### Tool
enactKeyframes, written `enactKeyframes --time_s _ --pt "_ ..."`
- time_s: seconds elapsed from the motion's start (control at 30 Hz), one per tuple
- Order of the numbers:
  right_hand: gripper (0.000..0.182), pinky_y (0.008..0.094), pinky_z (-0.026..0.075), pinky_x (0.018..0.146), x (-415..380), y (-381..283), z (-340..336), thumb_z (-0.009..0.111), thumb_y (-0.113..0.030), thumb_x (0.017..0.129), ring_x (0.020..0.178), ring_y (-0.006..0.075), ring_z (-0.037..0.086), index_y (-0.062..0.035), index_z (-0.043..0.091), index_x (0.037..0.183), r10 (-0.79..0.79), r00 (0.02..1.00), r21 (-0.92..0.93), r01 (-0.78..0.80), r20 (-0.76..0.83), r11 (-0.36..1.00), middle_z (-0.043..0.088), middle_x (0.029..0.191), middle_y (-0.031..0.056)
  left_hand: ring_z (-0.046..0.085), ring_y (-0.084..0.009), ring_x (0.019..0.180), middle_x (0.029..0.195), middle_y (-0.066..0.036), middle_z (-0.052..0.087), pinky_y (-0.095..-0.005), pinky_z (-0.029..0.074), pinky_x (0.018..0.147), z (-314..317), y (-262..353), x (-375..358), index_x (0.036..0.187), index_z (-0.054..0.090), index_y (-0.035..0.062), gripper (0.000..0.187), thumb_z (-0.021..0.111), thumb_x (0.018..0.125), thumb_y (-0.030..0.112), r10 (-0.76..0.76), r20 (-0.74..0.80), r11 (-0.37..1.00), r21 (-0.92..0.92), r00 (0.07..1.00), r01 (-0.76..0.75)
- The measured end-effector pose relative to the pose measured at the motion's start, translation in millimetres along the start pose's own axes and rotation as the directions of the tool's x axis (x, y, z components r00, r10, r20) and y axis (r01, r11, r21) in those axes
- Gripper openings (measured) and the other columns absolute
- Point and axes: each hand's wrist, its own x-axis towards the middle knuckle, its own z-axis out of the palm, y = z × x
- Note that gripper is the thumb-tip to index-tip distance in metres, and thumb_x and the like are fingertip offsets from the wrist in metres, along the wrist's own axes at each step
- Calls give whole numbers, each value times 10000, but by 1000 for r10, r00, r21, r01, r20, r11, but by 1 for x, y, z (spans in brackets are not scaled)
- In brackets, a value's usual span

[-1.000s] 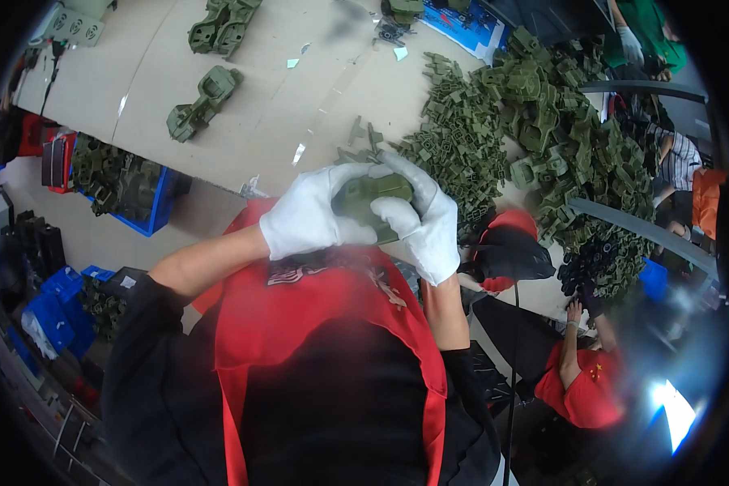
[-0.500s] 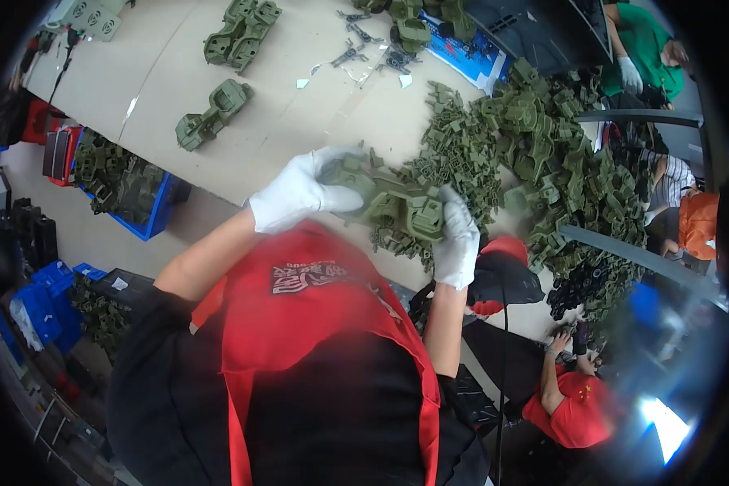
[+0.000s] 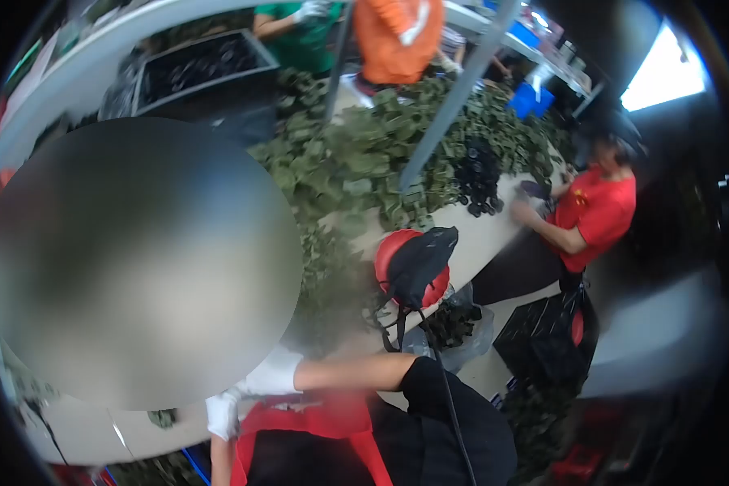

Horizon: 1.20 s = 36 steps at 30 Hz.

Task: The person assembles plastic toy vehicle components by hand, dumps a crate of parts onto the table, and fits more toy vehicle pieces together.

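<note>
A large round blurred patch covers the left half of the view and hides what lies in front of me. My left hand (image 3: pixel 223 415), in a white glove, shows at the patch's lower edge. Beside it, my right hand (image 3: pixel 272 373), also white-gloved, reaches in from the right and runs under the patch. The fingers of both hands are hidden or smeared, so anything they hold cannot be made out. Green plastic parts (image 3: pixel 340 158) are heaped on the table beyond the patch. A small green part (image 3: pixel 162 418) lies below it.
A red and black bundle (image 3: pixel 413 263) with a cord sits at the table edge. Black parts (image 3: pixel 478 178) lie near a person in red (image 3: pixel 595 211). Farther back are a person in orange (image 3: pixel 397 44), a person in green (image 3: pixel 304 44), a dark bin (image 3: pixel 202 73) and metal bars.
The view has swung to the right, toward the co-workers. The blurred patch now covers the place in front of me, and the green piece that was between both my hands is out of sight.
</note>
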Motion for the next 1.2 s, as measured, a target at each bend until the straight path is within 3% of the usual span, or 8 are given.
enactKeyframes --time_s 0.2,0.57,0.63,0.73,0.77,0.83,0.93,1.2 --pt "689 388 423 996 -18 62 23 683 -315 783 1192 319 541 -87 448 1390 -89 955 346 -15 284 938 566 1305 156 605 -212 1048 1177 -132 619 -320 499 895 7 15 -18 1360 423 -57 708 710 713 -53 31 262 993 103 965 -60" --pt "621 391 505 878 -54 14 -6 711 -276 725 976 295 661 -75 566 1294 257 924 368 -352 283 861 668 1109 190 597 -203 1076 1177 -137 631 -332 483 936 12 -4 -31 1327 482 -52 661 743 722 -11 61 229 958 259 971 -121" --pt "714 390 508 876 -38 60 18 743 -352 710 1020 291 646 -67 526 1328 -51 978 519 -64 204 852 638 1164 215 599 -202 1078 1178 -126 634 -334 486 935 13 19 -18 1317 497 -21 641 734 724 30 72 403 991 77 912 -112" --pt "803 386 501 896 -38 42 -4 780 -455 641 1031 305 635 -48 529 1286 -62 995 99 70 -83 993 643 1120 198 619 -237 1034 1121 -137 640 -353 496 922 16 46 6 1377 409 7 819 801 669 132 234 238 888 341 943 -307" --pt "798 391 499 900 -29 32 -6 794 -484 597 1018 309 639 -52 565 1229 -52 984 3 53 -173 999 669 1058 168 607 -264 1046 1125 -143 617 -373 483 938 34 79 3 1419 333 2 942 831 638 171 107 189 943 291 976 -160" --pt "793 381 507 889 -12 12 -39 841 -398 573 991 295 653 -50 558 1226 323 946 116 -318 -20 941 671 1053 169 497 -286 1207 1303 -178 483 -384 432 1002 29 74 28 1444 284 5 1053 876 594 195 529 150 630 590 835 -505" --pt "679 342 515 863 -5 42 -21 861 -251 595 941 232 673 -18 574 1165 147 929 383 -6 -341 924 687 1040 138 436 -246 1274 1379 -152 437 -368 378 1053 42 86 44 1462 268 20 1108 899 570 202 274 248 961 -30 929 -275" --pt "506 276 518 805 -15 45 -13 824 -71 671 915 128 649 -2 587 1113 214 925 639 40 -315 768 690 1028 75 515 -181 1162 1239 -117 547 -319 400 1016 64 92 37 1388 410 41 880 825 629 208 262 119 956 107 958 -274"
